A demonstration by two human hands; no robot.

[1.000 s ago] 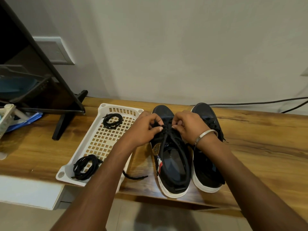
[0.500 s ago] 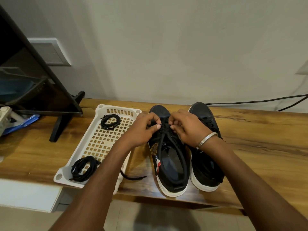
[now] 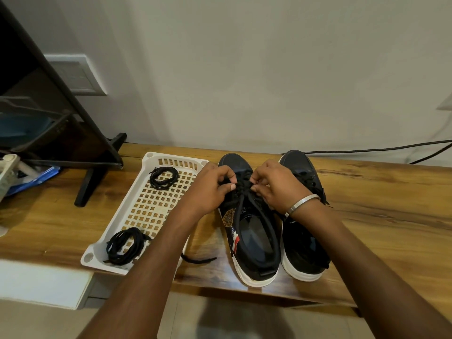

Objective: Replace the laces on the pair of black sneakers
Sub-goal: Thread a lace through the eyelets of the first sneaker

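Two black sneakers with white soles stand side by side on the wooden table, toes toward the wall: the left sneaker (image 3: 252, 243) and the right sneaker (image 3: 304, 250). My left hand (image 3: 211, 189) and my right hand (image 3: 274, 185) meet over the left sneaker's lacing. Both pinch its black lace (image 3: 242, 189) at the upper eyelets. A silver bangle circles my right wrist. My right forearm covers part of the right sneaker.
A white perforated tray (image 3: 146, 206) lies left of the shoes, holding two coiled black laces (image 3: 163, 177) (image 3: 126, 245). A loose lace end (image 3: 198, 259) trails beside the tray. A dark stand (image 3: 97, 172) rises at left. Cables (image 3: 367, 150) run along the wall.
My hands stay on the left sneaker's lace, fingers shifting only slightly. The camera view has tilted a little; the shoes and tray have not moved.
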